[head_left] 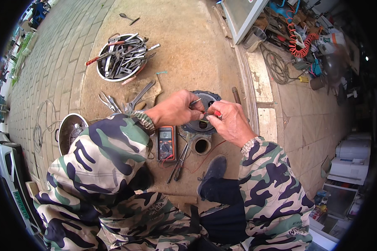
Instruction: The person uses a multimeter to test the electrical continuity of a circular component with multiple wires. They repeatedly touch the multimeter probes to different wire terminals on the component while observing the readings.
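Over a dark round metal machine part point(192, 126), both my hands come close together. My right hand point(230, 122) is closed, pinching a red test probe point(217, 113). The fingers of my left hand point(179, 108) are pinched too; a thin metal tip point(195, 101) shows beside them, but what they grip is mostly hidden. Small red and yellow-green bits, perhaps wires, show between the two hands. An orange-framed multimeter point(166, 143) lies on the ground below my left wrist, its screen lit. From it a thin red lead point(192, 170) runs to the right.
A pair of long-handled pliers point(180, 163) lies beside the multimeter. Ahead stands a round basin point(102, 76) heaped with hand tools. More pliers point(109, 101) and a large wrench point(141, 93) rest nearby. A metal pan point(61, 136) sits left; a doorway sill point(267, 125) runs along the right.
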The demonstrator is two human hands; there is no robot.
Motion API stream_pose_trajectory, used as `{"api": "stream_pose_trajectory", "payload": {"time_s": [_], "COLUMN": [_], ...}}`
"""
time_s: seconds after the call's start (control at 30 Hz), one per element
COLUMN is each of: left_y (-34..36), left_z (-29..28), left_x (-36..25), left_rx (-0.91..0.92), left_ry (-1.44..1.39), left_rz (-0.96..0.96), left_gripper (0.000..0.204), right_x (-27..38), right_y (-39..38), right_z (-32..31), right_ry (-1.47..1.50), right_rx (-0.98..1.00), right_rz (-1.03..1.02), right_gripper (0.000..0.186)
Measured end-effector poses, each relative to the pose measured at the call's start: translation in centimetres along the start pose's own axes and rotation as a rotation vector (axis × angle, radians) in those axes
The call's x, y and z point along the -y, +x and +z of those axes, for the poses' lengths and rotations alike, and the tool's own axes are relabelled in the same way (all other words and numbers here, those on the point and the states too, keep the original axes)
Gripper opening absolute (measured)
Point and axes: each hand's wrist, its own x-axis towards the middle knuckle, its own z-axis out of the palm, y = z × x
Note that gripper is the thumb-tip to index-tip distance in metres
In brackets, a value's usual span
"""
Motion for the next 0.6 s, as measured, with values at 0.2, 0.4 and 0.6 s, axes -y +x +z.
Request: {"api": "stream_pose_trajectory", "payload": {"time_s": [0.2, 0.4, 0.6], "left_y": [-0.5, 0.1, 0.1], "left_z": [-3.6, -3.8, -2.9], "left_x": [-1.5, 0.0, -1.2], "left_rx": [-0.095, -0.227, -0.208], "left_ry": [0.016, 0.24, 0.289], "left_rz": [-0.013, -0.09, 0.021], "left_gripper": [0.016, 0.033, 0.048], "right_x": [-1.2, -0.9, 0.2], "right_y": [0.1, 0.6, 1.4], "right_z": [-0.5, -0.2, 0.4], "right_ry": [-0.078, -0.072, -0.074], "right_rx": [-0.115, -0.186, -0.186], "right_rz": [0.023, 0.03, -0.016], "right_gripper": [0.017, 0.015, 0.017]}}
